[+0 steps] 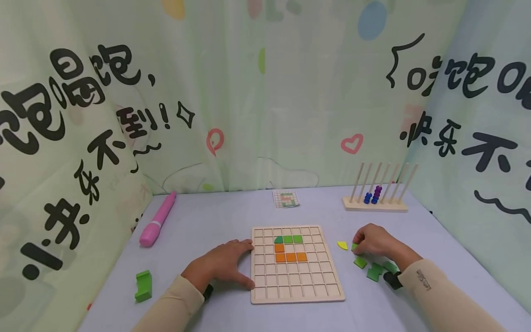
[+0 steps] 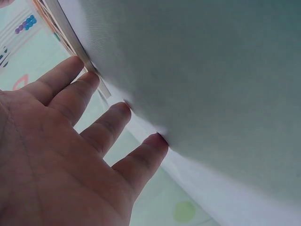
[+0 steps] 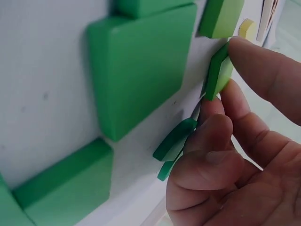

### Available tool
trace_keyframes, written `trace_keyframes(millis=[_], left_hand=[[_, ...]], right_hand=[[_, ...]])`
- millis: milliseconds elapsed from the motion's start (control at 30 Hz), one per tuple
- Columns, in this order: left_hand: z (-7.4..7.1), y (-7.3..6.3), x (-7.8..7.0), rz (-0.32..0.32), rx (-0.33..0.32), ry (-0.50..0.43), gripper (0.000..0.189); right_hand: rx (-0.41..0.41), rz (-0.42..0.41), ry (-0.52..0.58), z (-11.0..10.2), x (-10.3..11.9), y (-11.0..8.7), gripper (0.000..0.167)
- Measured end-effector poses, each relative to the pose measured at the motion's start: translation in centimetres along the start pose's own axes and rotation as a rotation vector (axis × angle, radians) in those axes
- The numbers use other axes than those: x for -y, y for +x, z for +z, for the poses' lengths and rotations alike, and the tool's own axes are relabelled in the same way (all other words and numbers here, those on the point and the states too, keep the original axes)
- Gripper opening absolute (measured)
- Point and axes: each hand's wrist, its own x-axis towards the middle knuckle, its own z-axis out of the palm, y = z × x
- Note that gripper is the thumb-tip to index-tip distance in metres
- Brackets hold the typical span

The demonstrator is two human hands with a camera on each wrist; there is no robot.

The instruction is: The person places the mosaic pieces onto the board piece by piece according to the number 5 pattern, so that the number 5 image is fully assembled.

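Observation:
A square wooden grid board (image 1: 298, 279) lies on the table, bearing a row of green tiles (image 1: 288, 239) above several orange tiles (image 1: 291, 257). My left hand (image 1: 221, 260) is spread at the board's left edge, thumb near the front and fingertips farther back; in the left wrist view its straight fingers (image 2: 101, 127) meet the edge. To the board's right, my right hand (image 1: 375, 240) pinches a light green tile (image 3: 220, 70) between thumb and finger. Around it lie a yellow quarter-round tile (image 1: 342, 245), another light green tile (image 1: 360, 262) and several darker green tiles (image 3: 141, 70).
A patterned card (image 1: 286, 199) lies behind the board. At the back right stands a wooden peg rack (image 1: 375, 206) with blue and purple beads. On the left are a pink stick-shaped object (image 1: 158, 219) and a green block (image 1: 143, 286). Printed curtains (image 1: 290, 101) enclose the table.

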Motion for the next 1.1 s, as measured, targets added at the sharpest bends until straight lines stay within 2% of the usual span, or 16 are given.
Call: trace_keyframes(millis=[233,533,733,1100], left_hand=[[0.0,0.0,-0.1,-0.003,0.003,-0.001,0.104],[0.0,-0.1,-0.1,-0.012,-0.001,-0.004,0.104],[0.0,-0.1,0.0,-0.003,-0.004,0.0,0.104],[0.0,-0.1,0.0,-0.006,-0.001,0.011,0.104]], right_hand=[[-0.029,-0.027,-0.011,0.3,0.1,0.2,0.025],[-0.084,-0.1,-0.02,-0.3,0.2,0.3,0.016],[-0.098,-0.118,0.048,-0.4,0.7,0.5,0.017],[-0.026,-0.15,0.213,1.4,3.3,1.4,0.013]])
